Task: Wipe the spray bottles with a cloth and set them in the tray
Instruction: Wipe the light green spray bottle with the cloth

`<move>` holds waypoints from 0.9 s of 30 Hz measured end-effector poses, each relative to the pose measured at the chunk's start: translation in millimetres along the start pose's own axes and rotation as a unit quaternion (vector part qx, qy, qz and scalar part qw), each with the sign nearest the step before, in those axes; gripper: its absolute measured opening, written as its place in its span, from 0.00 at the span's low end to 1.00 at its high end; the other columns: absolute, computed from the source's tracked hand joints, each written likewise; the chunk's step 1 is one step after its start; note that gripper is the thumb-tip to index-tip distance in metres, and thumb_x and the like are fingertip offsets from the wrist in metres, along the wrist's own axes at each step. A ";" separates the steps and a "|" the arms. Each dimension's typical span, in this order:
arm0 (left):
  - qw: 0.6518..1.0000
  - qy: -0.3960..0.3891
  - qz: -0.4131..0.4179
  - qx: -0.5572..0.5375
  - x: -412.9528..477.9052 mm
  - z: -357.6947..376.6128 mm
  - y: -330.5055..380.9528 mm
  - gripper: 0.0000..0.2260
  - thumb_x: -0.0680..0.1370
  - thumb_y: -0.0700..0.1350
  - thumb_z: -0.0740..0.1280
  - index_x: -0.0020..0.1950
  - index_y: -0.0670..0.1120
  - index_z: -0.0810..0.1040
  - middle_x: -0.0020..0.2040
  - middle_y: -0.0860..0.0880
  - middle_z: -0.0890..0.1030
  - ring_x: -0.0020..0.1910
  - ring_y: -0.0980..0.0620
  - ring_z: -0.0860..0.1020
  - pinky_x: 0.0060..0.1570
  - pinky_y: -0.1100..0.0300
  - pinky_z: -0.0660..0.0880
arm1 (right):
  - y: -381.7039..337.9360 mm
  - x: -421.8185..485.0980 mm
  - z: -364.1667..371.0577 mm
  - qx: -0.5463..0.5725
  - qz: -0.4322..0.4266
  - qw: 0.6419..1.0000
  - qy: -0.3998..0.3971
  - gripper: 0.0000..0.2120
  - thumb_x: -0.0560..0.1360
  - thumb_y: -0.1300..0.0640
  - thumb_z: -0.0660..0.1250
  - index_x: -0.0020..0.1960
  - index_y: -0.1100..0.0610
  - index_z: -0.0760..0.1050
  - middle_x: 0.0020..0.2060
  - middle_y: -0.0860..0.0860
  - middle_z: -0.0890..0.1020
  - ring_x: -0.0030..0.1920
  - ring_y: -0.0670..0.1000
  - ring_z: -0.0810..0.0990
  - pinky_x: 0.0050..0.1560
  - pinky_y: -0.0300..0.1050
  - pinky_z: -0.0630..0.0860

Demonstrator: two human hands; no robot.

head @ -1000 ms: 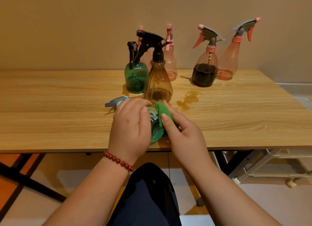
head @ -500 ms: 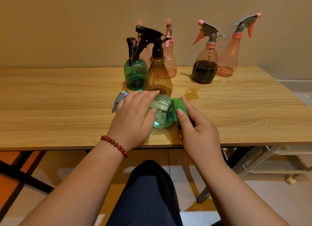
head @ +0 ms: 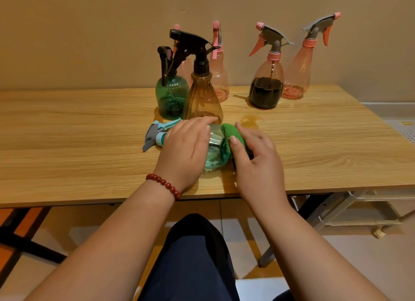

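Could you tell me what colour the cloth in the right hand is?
Green cloth, clearest in the head view.

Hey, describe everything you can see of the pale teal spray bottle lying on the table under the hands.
The pale teal spray bottle looks like see-through ribbed plastic. It lies on its side on the wooden table, near the front edge, with its base pointing right. Its grey and light-blue trigger head points left. No liquid shows inside. The left hand rests over its neck and shoulder, hiding them; the right hand holds a green cloth against its base.
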State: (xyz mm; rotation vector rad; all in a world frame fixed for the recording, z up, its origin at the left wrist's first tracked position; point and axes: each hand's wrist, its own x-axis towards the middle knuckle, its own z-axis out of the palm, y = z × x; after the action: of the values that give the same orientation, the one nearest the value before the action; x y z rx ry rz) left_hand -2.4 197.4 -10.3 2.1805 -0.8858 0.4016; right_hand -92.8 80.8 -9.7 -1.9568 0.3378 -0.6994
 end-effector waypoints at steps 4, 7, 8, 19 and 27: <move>1.000 0.010 0.001 -0.001 0.1 2.3 -1.4 0.23 0.81 0.52 0.45 0.65 0.47 0.76 0.60 0.51 0.79 0.62 0.52 0.73 0.64 0.49 0.68 | 4.1 -1.1 3.6 0.000 -0.022 0.999 0.039 0.10 0.76 0.57 0.68 0.55 0.45 0.77 0.48 0.36 0.76 0.50 0.33 0.74 0.48 0.24 0.68; 1.000 0.021 -0.002 0.000 0.4 3.4 -0.4 0.23 0.81 0.51 0.45 0.63 0.46 0.76 0.59 0.51 0.79 0.60 0.52 0.74 0.62 0.50 0.68 | 9.7 -9.2 3.9 -0.018 -0.031 0.999 0.039 0.08 0.74 0.59 0.71 0.53 0.53 0.82 0.47 0.42 0.78 0.51 0.34 0.74 0.52 0.22 0.67; 1.000 0.024 -0.003 -0.002 0.5 3.6 -0.2 0.23 0.81 0.51 0.45 0.63 0.46 0.77 0.59 0.51 0.80 0.60 0.52 0.74 0.62 0.51 0.68 | 9.5 -10.4 2.8 -0.021 -0.031 0.999 0.033 0.09 0.74 0.59 0.71 0.54 0.54 0.82 0.48 0.44 0.78 0.51 0.35 0.74 0.53 0.22 0.66; 1.000 0.030 -0.010 0.001 -0.6 2.5 -3.0 0.24 0.81 0.52 0.45 0.62 0.46 0.77 0.58 0.50 0.80 0.60 0.51 0.73 0.61 0.53 0.66 | 1.1 3.9 -7.5 -0.087 -0.038 0.995 -0.016 0.05 0.70 0.60 0.75 0.46 0.55 0.84 0.40 0.35 0.75 0.45 0.29 0.73 0.48 0.19 0.64; 1.000 0.027 -0.013 0.003 -1.6 1.5 -2.8 0.25 0.81 0.52 0.44 0.62 0.46 0.77 0.59 0.50 0.79 0.61 0.50 0.74 0.62 0.52 0.67 | -4.2 12.2 -20.3 -0.080 -0.052 0.995 -0.018 0.07 0.71 0.55 0.74 0.50 0.51 0.84 0.45 0.40 0.79 0.47 0.33 0.74 0.50 0.21 0.66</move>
State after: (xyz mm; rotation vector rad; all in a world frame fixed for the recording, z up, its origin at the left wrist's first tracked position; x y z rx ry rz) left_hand -1.5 198.4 -13.6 2.1735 -0.8263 0.4484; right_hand -95.6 61.9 5.0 -2.1494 0.2796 -0.7205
